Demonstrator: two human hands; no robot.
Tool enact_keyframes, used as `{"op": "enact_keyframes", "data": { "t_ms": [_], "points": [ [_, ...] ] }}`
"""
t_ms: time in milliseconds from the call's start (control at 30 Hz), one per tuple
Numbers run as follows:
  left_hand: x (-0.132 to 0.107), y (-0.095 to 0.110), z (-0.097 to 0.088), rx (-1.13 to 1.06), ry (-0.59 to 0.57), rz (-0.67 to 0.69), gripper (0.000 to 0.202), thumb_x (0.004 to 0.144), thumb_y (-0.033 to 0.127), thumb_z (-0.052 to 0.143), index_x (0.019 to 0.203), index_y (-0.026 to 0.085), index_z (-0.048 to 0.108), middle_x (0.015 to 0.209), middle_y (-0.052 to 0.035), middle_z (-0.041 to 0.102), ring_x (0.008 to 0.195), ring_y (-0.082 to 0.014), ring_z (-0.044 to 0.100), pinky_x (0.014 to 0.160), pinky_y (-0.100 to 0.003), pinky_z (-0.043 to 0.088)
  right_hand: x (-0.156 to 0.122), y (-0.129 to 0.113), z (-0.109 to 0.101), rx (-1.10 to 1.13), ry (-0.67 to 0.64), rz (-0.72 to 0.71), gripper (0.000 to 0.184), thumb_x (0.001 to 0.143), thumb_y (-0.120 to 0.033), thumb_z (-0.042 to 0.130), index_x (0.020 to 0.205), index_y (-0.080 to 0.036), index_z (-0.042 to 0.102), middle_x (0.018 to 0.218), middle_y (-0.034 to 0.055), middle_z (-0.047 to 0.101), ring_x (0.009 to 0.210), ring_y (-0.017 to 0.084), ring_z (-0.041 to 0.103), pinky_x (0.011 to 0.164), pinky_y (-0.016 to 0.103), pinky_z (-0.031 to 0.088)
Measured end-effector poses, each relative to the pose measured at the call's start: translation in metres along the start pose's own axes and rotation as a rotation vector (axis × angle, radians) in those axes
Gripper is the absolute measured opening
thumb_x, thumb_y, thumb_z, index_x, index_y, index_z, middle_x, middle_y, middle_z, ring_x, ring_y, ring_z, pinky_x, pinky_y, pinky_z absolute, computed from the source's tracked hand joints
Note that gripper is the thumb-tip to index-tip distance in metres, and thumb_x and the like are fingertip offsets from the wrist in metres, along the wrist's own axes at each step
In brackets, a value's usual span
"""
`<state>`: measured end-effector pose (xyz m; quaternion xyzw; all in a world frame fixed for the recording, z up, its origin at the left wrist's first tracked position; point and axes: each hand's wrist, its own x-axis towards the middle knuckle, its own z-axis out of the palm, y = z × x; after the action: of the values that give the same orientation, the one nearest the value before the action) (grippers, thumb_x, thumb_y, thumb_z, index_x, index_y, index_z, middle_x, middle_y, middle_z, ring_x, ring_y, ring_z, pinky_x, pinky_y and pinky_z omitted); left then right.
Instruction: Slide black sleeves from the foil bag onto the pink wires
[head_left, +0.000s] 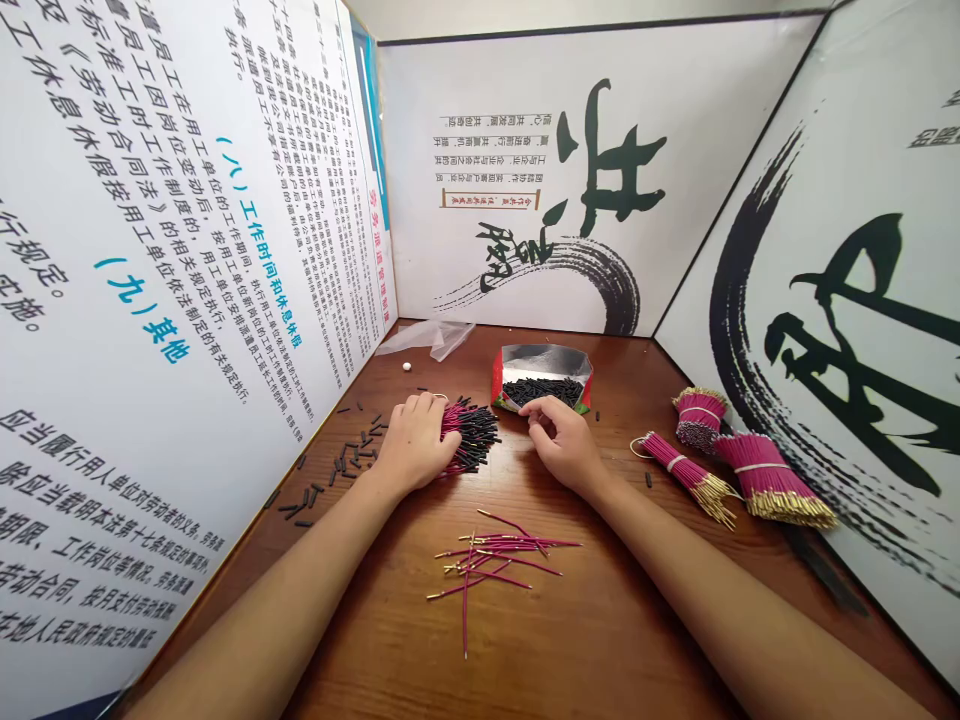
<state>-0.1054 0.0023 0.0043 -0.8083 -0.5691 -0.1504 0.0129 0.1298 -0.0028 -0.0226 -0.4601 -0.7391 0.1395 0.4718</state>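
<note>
My left hand (414, 440) is curled over a bundle of magenta wires with black sleeved ends (469, 434), gripping it against the wooden table (600, 620). My right hand (561, 440) rests palm down just in front of an opened foil packet (541, 376) full of small black tubes, its fingers pinched together near the packet's edge; what they hold is too small to make out. Loose magenta wires with gold tips (495, 560) lie scattered nearer to me, between my forearms.
Black tube pieces (341, 470) are strewn along the left board. Three tied bundles of magenta wires with gold tips (739, 470) lie at the right. A clear plastic bag (431, 335) sits at the back. Printed boards wall the table on three sides.
</note>
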Motion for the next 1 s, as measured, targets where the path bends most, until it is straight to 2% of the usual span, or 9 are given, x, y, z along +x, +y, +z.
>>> {"op": "enact_keyframes", "data": {
  "t_ms": [100, 200, 533, 633, 733, 867, 1000],
  "points": [
    [0.003, 0.001, 0.001, -0.06, -0.009, 0.0, 0.044, 0.087, 0.028, 0.042, 0.125, 0.013, 0.057, 0.131, -0.0155, 0.061, 0.123, -0.0304, 0.051, 0.105, -0.046, 0.035, 0.0, 0.001, 0.0, 0.002, 0.0, -0.003, 0.022, 0.079, -0.01, 0.049, 0.09, -0.022, 0.064, 0.078, 0.0007, 0.059, 0.069, 0.015, 0.054, 0.066, 0.029, 0.045],
    [0.005, 0.0, 0.003, -0.113, -0.029, 0.021, 0.045, 0.087, 0.025, 0.04, 0.127, 0.016, 0.058, 0.131, -0.013, 0.064, 0.124, -0.0282, 0.053, 0.107, -0.046, 0.035, 0.0, 0.001, 0.0, 0.004, 0.001, -0.008, 0.023, 0.078, -0.011, 0.049, 0.091, -0.021, 0.064, 0.078, 0.0007, 0.059, 0.069, 0.015, 0.054, 0.066, 0.029, 0.045],
    [0.006, -0.004, 0.004, -0.196, -0.049, 0.069, 0.038, 0.088, 0.021, 0.039, 0.118, 0.02, 0.062, 0.126, -0.0086, 0.067, 0.12, -0.0265, 0.057, 0.102, -0.045, 0.04, 0.0, 0.0, 0.0, -0.022, -0.013, -0.01, 0.021, 0.08, -0.011, 0.049, 0.091, -0.021, 0.064, 0.078, 0.0003, 0.058, 0.068, 0.015, 0.054, 0.065, 0.028, 0.044],
    [0.005, -0.006, 0.005, -0.224, -0.035, 0.082, 0.037, 0.087, 0.02, 0.04, 0.119, 0.018, 0.06, 0.125, -0.0098, 0.066, 0.117, -0.0264, 0.058, 0.101, -0.044, 0.041, -0.001, -0.006, 0.0, -0.084, -0.08, -0.047, 0.021, 0.082, -0.011, 0.05, 0.094, -0.02, 0.064, 0.08, 0.001, 0.06, 0.069, 0.015, 0.056, 0.066, 0.028, 0.045],
    [0.004, -0.008, 0.004, -0.25, 0.028, 0.093, 0.035, 0.086, 0.019, 0.044, 0.119, 0.016, 0.057, 0.124, -0.0112, 0.063, 0.114, -0.0264, 0.057, 0.099, -0.044, 0.042, -0.004, -0.017, 0.002, -0.188, -0.202, -0.125, 0.021, 0.086, -0.014, 0.051, 0.099, -0.021, 0.065, 0.092, 0.0031, 0.065, 0.073, 0.014, 0.059, 0.068, 0.027, 0.046],
    [0.0, -0.009, -0.005, -0.239, 0.122, 0.129, 0.024, 0.085, 0.015, 0.047, 0.106, 0.017, 0.058, 0.111, -0.0093, 0.062, 0.103, -0.0249, 0.055, 0.092, -0.042, 0.043, -0.008, -0.028, 0.01, -0.32, -0.281, -0.209, 0.019, 0.093, -0.022, 0.053, 0.105, -0.022, 0.067, 0.1, 0.0049, 0.068, 0.082, 0.016, 0.063, 0.073, 0.028, 0.047],
    [-0.014, -0.007, -0.011, -0.236, 0.124, 0.162, 0.014, 0.088, 0.014, 0.044, 0.088, 0.019, 0.057, 0.095, -0.0067, 0.061, 0.092, -0.0231, 0.052, 0.083, -0.039, 0.043, -0.009, -0.029, 0.016, -0.373, -0.218, -0.205, 0.015, 0.094, -0.024, 0.054, 0.097, -0.022, 0.069, 0.094, 0.004, 0.069, 0.08, 0.016, 0.065, 0.07, 0.027, 0.046]
  ]
}}
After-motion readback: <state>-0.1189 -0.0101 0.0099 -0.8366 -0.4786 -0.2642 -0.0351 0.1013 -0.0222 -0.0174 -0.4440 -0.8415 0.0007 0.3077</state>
